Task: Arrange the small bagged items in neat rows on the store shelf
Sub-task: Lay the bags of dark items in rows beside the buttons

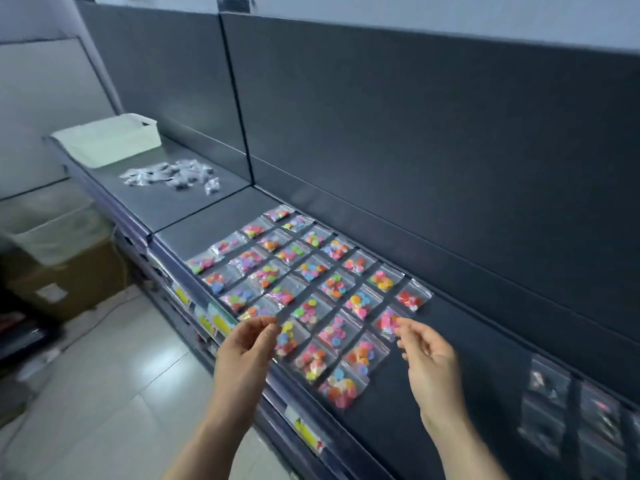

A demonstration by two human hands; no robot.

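shelf (214, 226): dark grey, flat, matte; upright panel of the same colour behind it.

colour bags (311, 270): small clear zip pouches, squarish and glossy. each holds a clump of round bright discs in pink, orange, yellow, green and blue. my tally is 28, in seven rows of four. they lie flat on the shelf from the front lip toward the back panel, with narrow gaps. the nearest ones sit slightly askew.

left hand (247, 344): above the front edge of the grid. grip slack, fingers half curled, thumb close to forefinger, nothing seen in it.

right hand (427, 355): fingertips just beside a bag in the rightmost row. grip equally loose, holding nothing.

one heap of clear pouches (173, 174) lies further left on the shelf, too blurred to count. one white plastic basket (107, 140) sits beyond it, rectangular, with a handle slot. dark pouches (550, 382) at far right, blurred. yellow price tags (306, 433) run along the shelf lip.
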